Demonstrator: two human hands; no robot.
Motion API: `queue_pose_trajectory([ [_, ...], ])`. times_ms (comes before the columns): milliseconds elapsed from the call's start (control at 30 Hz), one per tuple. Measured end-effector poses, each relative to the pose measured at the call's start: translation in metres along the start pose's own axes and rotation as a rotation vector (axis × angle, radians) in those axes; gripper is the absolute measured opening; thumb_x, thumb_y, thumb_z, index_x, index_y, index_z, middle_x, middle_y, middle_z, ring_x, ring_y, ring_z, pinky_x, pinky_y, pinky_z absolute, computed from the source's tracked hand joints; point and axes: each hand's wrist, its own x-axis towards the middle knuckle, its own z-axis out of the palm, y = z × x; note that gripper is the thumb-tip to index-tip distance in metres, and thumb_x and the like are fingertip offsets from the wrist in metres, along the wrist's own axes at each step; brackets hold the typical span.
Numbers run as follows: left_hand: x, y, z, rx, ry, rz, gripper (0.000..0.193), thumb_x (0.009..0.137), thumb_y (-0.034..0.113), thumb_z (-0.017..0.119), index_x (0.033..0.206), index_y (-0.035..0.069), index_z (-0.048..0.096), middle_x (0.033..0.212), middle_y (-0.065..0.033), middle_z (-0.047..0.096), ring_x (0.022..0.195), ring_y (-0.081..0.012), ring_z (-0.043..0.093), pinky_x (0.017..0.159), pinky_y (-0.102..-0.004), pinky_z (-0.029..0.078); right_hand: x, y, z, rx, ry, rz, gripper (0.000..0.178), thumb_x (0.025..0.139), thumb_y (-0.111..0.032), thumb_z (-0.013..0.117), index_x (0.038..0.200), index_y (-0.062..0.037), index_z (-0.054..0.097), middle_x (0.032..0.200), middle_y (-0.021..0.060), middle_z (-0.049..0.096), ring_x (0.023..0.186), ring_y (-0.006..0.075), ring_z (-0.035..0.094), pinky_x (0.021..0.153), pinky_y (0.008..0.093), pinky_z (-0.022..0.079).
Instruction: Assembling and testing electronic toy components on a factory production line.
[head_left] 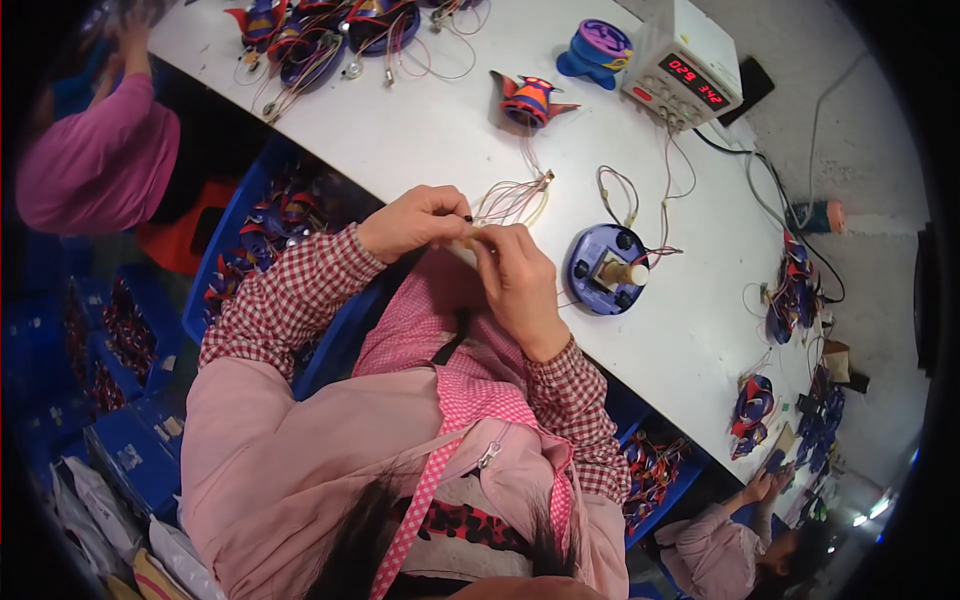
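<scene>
pinching a barely visible piece, likely ends of the wires [508, 204], between close-set fingertips of left hand [415, 222] and right hand [522, 282] over the bench [400, 125]'s near edge, best done with steady grips and slack left toward the far caped toy [531, 101].

Room between wires [515, 195] and fixture [607, 270]
</scene>
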Motion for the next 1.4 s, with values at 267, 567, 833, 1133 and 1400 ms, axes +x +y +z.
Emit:
queue_pose_trajectory([
  [267, 0.001, -0.002, 0.001, -0.027, 0.012, 0.004, 0.009, 0.083, 0.012, 0.061, 0.082, 0.004, 0.056, 0.067, 0.0019, 0.053, 0.058, -0.0049, 0.045, 0.052, -0.0180, 0.036, -0.001, 0.000, 0.000, -0.059, 0.015, -0.069, 0.014, 0.078, 0.000, 0.064, 0.090, -0.0034, 0.057, 0.079, 0.0118, 0.057, 0.065, 0.0293, 0.060, 0.055, 0.0358, 0.048],
  [567, -0.001, -0.003, 0.004, -0.039, 0.035, 0.011, 0.009, 0.085, 0.011, 0.056, 0.081, 0.003, 0.056, 0.067, 0.0017, 0.053, 0.058, -0.0046, 0.045, 0.052, -0.0181, 0.036, -0.005, 0.006, 0.006, -0.080, 0.050, -0.113, 0.015, 0.077, 0.001, 0.063, 0.090, -0.0035, 0.057, 0.077, 0.0116, 0.056, 0.064, 0.0287, 0.059, 0.053, 0.0357, 0.047],
  [833, 0.000, -0.007, 0.002, -0.085, 0.039, 0.008, 0.008, 0.081, 0.011, 0.059, 0.080, 0.003, 0.058, 0.068, -0.0001, 0.058, 0.057, -0.0060, 0.050, 0.052, -0.0184, 0.040, -0.006, 0.006, 0.009, -0.085, 0.074, -0.128, 0.015, 0.076, 0.003, 0.063, 0.089, -0.0033, 0.057, 0.077, 0.0111, 0.056, 0.064, 0.0276, 0.059, 0.054, 0.0349, 0.047],
  [1133, -0.002, -0.005, 0.006, -0.095, 0.064, 0.006, 0.008, 0.080, 0.011, 0.058, 0.079, 0.004, 0.058, 0.067, 0.0002, 0.058, 0.056, -0.0056, 0.049, 0.052, -0.0179, 0.040, -0.009, 0.009, 0.014, -0.091, 0.107, -0.169, 0.017, 0.075, 0.004, 0.062, 0.089, -0.0021, 0.057, 0.078, 0.0113, 0.057, 0.065, 0.0279, 0.059, 0.055, 0.0344, 0.047],
  [1400, 0.007, -0.005, -0.008, 0.594, 0.130, 0.349, 0.014, 0.083, 0.010, 0.057, 0.093, 0.001, 0.058, 0.092, -0.0050, 0.055, 0.074, -0.0098, 0.050, 0.065, -0.0212, 0.042, -0.026, -0.001, -0.005, -0.119, 0.141, -0.153, 0.023, 0.074, 0.002, 0.066, 0.095, -0.0002, 0.057, 0.086, 0.0142, 0.057, 0.066, 0.0268, 0.059, 0.055, 0.0337, 0.048],
])
